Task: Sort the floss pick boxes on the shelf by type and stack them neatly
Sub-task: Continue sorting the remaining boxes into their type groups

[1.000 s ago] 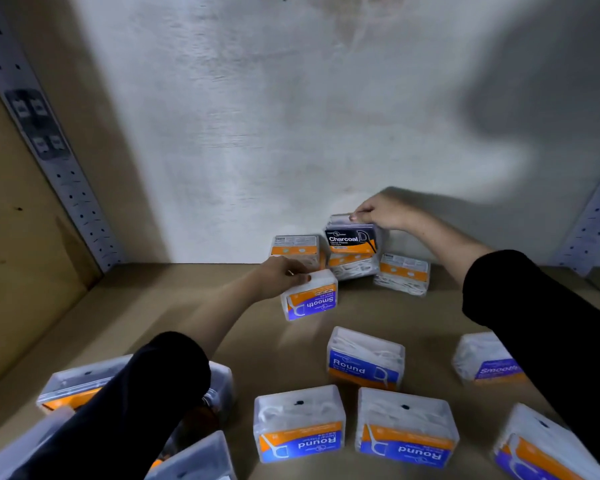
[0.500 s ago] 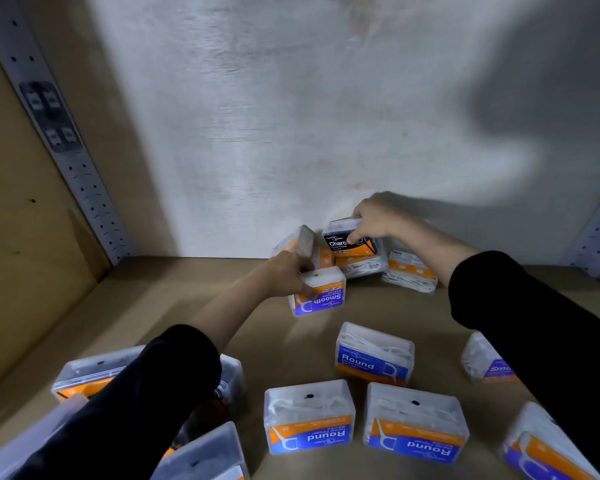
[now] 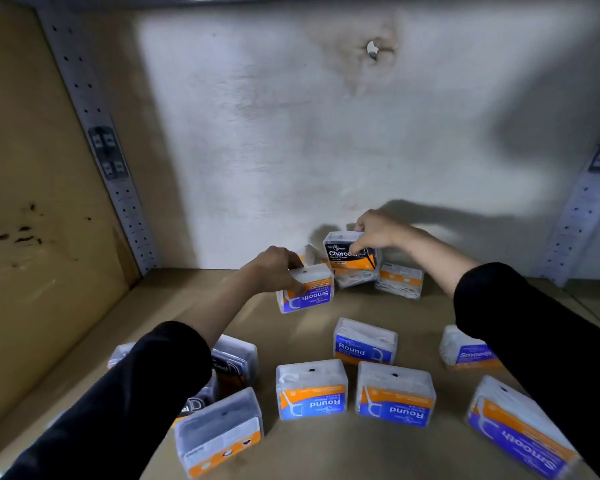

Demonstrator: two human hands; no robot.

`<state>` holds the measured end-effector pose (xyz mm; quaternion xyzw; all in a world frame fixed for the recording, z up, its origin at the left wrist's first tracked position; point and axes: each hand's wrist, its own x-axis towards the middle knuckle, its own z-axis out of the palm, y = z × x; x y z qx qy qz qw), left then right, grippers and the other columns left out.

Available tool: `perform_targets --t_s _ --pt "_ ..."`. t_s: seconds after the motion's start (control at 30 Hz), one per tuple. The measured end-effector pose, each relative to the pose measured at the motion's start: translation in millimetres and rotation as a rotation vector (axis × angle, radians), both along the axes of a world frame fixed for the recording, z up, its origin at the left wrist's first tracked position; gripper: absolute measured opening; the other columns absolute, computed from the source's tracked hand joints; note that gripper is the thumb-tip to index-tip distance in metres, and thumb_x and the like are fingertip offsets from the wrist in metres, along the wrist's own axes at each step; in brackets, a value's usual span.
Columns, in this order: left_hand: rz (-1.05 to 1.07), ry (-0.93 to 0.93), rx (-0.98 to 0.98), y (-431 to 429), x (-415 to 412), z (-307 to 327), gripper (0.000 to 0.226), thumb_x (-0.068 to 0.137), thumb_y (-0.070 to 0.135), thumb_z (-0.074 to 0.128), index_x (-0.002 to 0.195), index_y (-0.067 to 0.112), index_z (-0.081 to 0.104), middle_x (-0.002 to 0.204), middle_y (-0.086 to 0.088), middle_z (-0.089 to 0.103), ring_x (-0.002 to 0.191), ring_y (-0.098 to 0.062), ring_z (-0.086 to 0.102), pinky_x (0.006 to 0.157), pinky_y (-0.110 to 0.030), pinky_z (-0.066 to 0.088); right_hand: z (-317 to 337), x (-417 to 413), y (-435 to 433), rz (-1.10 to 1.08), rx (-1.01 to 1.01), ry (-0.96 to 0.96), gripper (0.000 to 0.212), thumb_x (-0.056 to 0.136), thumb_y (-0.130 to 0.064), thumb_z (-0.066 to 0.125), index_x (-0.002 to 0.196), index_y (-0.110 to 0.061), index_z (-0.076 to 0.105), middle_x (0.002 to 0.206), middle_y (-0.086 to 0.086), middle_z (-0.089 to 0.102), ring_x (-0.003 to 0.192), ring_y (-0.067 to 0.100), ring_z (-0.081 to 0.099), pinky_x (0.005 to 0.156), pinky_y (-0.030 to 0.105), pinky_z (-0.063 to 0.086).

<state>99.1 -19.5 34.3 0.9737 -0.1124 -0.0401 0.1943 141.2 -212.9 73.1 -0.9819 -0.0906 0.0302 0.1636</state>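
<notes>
Toward the back of the brown shelf board (image 3: 174,306), the right hand (image 3: 374,232) curls over the top of a clear plastic box with a black-and-orange "Charcoal" label (image 3: 349,254), fingertips on its label. That box sits above a clear orange-labelled box (image 3: 355,277); whether they touch I cannot tell. Just right of this hand lies a clear box of white picks (image 3: 399,280).

Left of the right hand, the left hand (image 3: 278,271) grips a clear plastic box with a blue-and-orange "Smooth" label (image 3: 307,294), fingers curled round its top left corner, the label upside down. Behind this hand a tilted clear box (image 3: 309,254) peeks out.

Nearer the person than both hands stand three blue-and-orange "Round" boxes (image 3: 364,342). Two more "Smooth" boxes (image 3: 468,351) lie under the right sleeve, and dark charcoal boxes (image 3: 219,431) under the left sleeve.
</notes>
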Motion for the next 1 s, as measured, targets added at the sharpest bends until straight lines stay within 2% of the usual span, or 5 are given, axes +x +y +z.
perform_targets --t_s 0.37,0.53,0.67,0.8,1.0 --pt "0.056 -0.088 0.002 27 -68 37 0.043 0.075 0.022 0.073 0.114 0.009 0.062 0.116 -0.010 0.066 0.086 -0.016 0.055 0.080 -0.027 0.047 20 -63 26 0.039 0.012 -0.018 0.028 0.074 -0.026 0.072 0.065 -0.011 0.051 0.074 0.008 0.051 0.077 0.020 0.045 0.050 0.027 0.023" --pt "0.118 -0.111 0.004 57 -90 50 0.044 0.076 0.023 0.072 0.116 0.009 0.061 0.116 -0.009 0.065 0.088 -0.015 0.056 0.082 -0.026 0.048 12 -73 58 0.090 0.075 0.007 0.053 0.079 -0.026 0.069 0.123 0.001 0.054 0.127 0.014 0.057 0.115 0.027 0.056 0.093 0.032 0.046" --pt "0.195 -0.119 0.011 91 -103 56 0.044 0.076 0.022 0.072 0.116 0.009 0.060 0.116 -0.008 0.065 0.090 -0.015 0.056 0.087 -0.028 0.049 3 -76 94 0.153 0.063 0.000 0.046 0.078 -0.026 0.070 0.114 0.002 0.062 0.117 0.017 0.065 0.095 0.025 0.060 0.067 0.027 0.048" --pt "0.264 -0.120 0.038 125 -115 58 0.042 0.075 0.023 0.074 0.113 0.009 0.063 0.112 -0.009 0.067 0.088 -0.016 0.056 0.078 -0.025 0.046 -12 -72 129 0.179 0.083 0.018 0.047 0.076 -0.024 0.073 0.113 0.003 0.063 0.118 0.017 0.064 0.108 0.028 0.060 0.085 0.030 0.049" --pt "0.337 -0.087 0.065 161 -131 59 0.043 0.076 0.027 0.073 0.113 0.008 0.061 0.111 -0.008 0.066 0.089 -0.014 0.056 0.073 -0.023 0.043 -39 -65 175 0.238 0.069 0.101 0.046 0.076 -0.024 0.072 0.111 0.003 0.064 0.107 0.015 0.067 0.094 0.022 0.060 0.068 0.027 0.046"
